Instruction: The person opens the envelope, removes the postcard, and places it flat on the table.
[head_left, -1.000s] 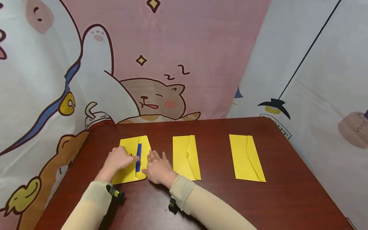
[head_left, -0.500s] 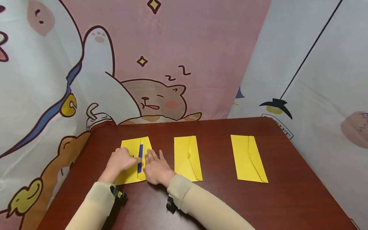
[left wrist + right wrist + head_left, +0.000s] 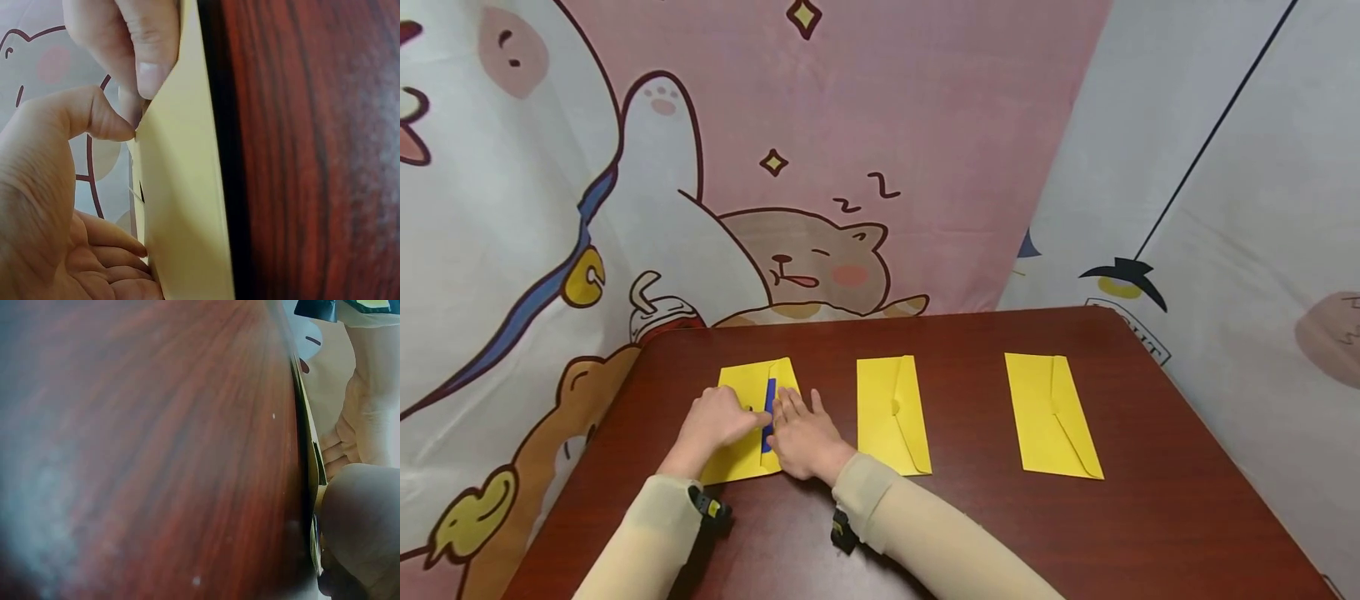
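Observation:
The leftmost yellow envelope (image 3: 742, 380) lies on the table with its flap side up and the flap toward the right. A flat blue strip (image 3: 771, 390) shows along its opening. My left hand (image 3: 713, 418) rests on the envelope's body, thumb stretched across to the blue strip. In the left wrist view, that thumb's tip touches the edge of the yellow paper (image 3: 184, 181), and the other fingers lie on it lower down. Fingers extended, my right hand (image 3: 805, 435) presses on the flap from the right, covering much of it and part of the blue strip.
On the dark red wooden table (image 3: 985, 533), a second yellow envelope (image 3: 880, 404) lies just right of my right hand. A third yellow envelope (image 3: 1037, 417) lies farther right. Both have their flaps folded over. A cartoon-printed cloth (image 3: 947, 150) hangs behind the table.
My right hand has slid left from the flap's outer edge over the flap, and more of the blue strip is covered. The left hand stays almost in place. The view has shifted slightly.

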The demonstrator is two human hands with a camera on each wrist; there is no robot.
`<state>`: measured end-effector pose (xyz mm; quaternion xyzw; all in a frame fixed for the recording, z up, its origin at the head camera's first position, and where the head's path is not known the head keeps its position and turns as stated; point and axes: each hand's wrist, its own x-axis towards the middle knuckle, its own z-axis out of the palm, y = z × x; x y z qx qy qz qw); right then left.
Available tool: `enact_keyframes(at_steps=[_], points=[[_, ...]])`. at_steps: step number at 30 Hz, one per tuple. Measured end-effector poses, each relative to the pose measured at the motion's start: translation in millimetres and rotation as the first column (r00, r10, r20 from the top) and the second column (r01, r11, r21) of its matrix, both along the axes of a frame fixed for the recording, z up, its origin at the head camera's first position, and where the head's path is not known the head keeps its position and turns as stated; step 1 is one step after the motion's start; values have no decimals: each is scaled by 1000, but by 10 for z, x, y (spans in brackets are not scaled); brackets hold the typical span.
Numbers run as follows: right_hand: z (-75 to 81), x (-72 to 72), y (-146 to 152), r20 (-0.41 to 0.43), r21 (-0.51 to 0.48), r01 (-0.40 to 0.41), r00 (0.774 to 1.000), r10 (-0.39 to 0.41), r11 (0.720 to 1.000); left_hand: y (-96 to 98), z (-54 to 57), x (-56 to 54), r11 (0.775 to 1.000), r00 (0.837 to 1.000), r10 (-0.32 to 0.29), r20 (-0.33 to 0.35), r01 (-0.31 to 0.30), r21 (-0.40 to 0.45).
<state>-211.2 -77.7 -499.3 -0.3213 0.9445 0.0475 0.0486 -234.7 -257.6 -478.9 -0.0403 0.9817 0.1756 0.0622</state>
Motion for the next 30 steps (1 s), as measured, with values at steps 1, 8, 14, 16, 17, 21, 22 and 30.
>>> enact_keyframes(at_steps=[1,8,14,16,17,21,22,30], points=[[2,0,-3,-1,2,-2,1000,2,1000,2,0,-1,1000,1000,-1,-5,1,-1],[-13,-7,-23,19,2,-15,1000,15,1000,22,8,2,1000,1000,-15,-12,15,3],[24,11,-19,37,4,-3,999,3,1000,3,23,-4,1000,1000,-9,1,9,-3],[35,17,-19,41,3,3,999,-3,1000,-7,21,-8,1000,1000,-9,4,9,-4],[40,19,-19,40,3,5,999,-5,1000,-10,22,-8,1000,1000,-10,4,10,-4],[37,15,-30,38,12,4,999,-5,1000,-20,12,-12,1000,1000,-13,0,13,-1],[31,12,-34,37,14,3,999,-4,1000,-21,13,-12,1000,1000,-14,0,14,-1],[8,4,-52,23,27,5,1000,-6,1000,-50,29,-13,1000,1000,-3,30,2,19]])
